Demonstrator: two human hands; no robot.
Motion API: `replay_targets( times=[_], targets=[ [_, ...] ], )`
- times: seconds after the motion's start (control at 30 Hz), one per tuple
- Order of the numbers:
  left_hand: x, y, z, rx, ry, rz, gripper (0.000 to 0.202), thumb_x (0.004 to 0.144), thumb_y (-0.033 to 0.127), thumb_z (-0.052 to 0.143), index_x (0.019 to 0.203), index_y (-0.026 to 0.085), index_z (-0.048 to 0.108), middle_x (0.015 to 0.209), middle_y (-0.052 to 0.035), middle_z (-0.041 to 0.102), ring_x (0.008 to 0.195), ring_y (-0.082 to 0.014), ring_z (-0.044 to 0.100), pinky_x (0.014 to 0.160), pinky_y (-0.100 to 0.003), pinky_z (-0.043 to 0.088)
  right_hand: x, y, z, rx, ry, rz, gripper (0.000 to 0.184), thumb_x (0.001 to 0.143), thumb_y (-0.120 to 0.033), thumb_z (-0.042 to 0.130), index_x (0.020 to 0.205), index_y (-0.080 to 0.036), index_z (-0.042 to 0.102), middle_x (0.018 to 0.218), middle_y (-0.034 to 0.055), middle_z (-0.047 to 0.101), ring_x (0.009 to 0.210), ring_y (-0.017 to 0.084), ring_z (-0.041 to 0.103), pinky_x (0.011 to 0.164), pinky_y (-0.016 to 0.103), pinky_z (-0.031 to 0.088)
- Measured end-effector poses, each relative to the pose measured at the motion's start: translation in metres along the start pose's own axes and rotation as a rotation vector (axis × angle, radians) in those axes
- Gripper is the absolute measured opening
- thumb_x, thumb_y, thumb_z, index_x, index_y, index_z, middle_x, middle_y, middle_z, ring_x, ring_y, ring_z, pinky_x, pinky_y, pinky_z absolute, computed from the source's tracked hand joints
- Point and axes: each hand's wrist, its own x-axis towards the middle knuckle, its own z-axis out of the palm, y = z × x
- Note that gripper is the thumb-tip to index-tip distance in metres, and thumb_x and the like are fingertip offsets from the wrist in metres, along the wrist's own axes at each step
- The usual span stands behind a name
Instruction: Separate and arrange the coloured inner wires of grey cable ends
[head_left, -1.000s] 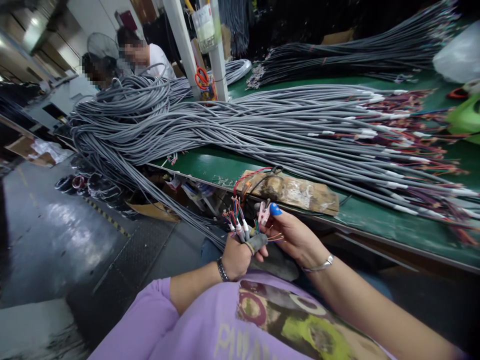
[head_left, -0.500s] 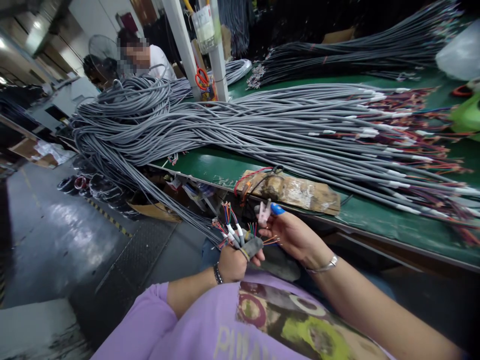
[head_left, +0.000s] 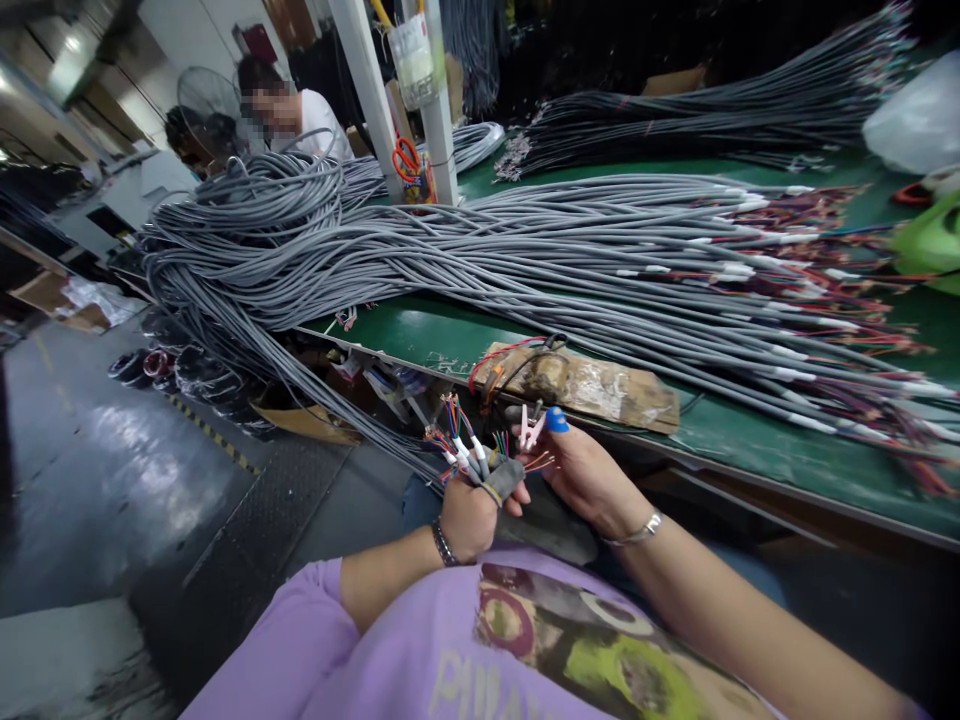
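The left hand (head_left: 468,518) gripped grey round cables (head_left: 484,467) with white sleeves (head_left: 479,450), their multicoloured wires (head_left: 453,414) splayed; the right hand (head_left: 592,478) pinched a small pale-pink clip (head_left: 535,431).

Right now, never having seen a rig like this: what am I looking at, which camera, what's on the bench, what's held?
No machine here: these are a person's own two hands, filmed by one head-worn camera looking forward and down. Every picture is that same view.

The left hand grips several white-sleeved cable ends, with coloured wires fanning out. The right hand has a pink clip at its fingertips; whether it pinches it is hard to tell.

On the green bench lie a long grey cable bundle, a darker bundle behind it and, at the near edge, a brown taped slab.
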Motion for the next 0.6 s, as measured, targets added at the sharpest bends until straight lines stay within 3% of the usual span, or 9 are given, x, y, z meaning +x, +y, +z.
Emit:
replay_targets(
  times=[0.13,0.3,0.43,0.6],
  targets=[
    [0.0006,-0.0026,-0.0009,0.027,0.010,-0.013,0.035,0.076,0.045,0.068,0.060,0.014,0.060,0.055,-0.0002,0.062,0.041,-0.0059,0.050,0.042,-0.018,0.036,0.0045,-0.0017,0.0031,0.175,0.014,0.124,0.039,0.064,-0.056,0.079,0.078,-0.020,0.072,0.070,0.0024,0.070,0.056,0.015,0.058,0.055,0.028,0.050],
    [0.0006,-0.0040,-0.0014,0.104,0.018,-0.025,0.037,0.076,0.047,0.067,0.060,0.015,0.060,0.055,-0.0006,0.062,0.042,-0.0069,0.050,0.044,-0.019,0.038,0.0076,-0.0003,0.0040,0.220,0.033,0.072,0.026,0.070,-0.045,0.079,0.075,-0.021,0.071,0.069,-0.0002,0.069,0.057,0.013,0.059,0.055,0.025,0.052],
    [-0.0007,-0.0040,-0.0017,0.147,0.017,-0.033,0.038,0.075,0.048,0.067,0.060,0.015,0.059,0.055,-0.0012,0.062,0.041,-0.0070,0.049,0.043,-0.020,0.037,0.0070,0.0035,0.0022,0.178,0.018,0.067,0.032,0.071,-0.052,0.075,0.078,-0.021,0.070,0.071,0.0022,0.069,0.060,0.016,0.062,0.057,0.027,0.053],
    [-0.0051,-0.0055,-0.0078,0.124,-0.024,-0.015,0.037,0.078,0.047,0.065,0.062,0.014,0.060,0.056,-0.0017,0.063,0.042,-0.0074,0.051,0.043,-0.020,0.037,-0.0014,0.0007,-0.0038,0.152,-0.111,0.148,0.046,0.071,-0.065,0.068,0.078,-0.020,0.067,0.073,0.0035,0.068,0.061,0.015,0.061,0.057,0.028,0.052]
  ],
)
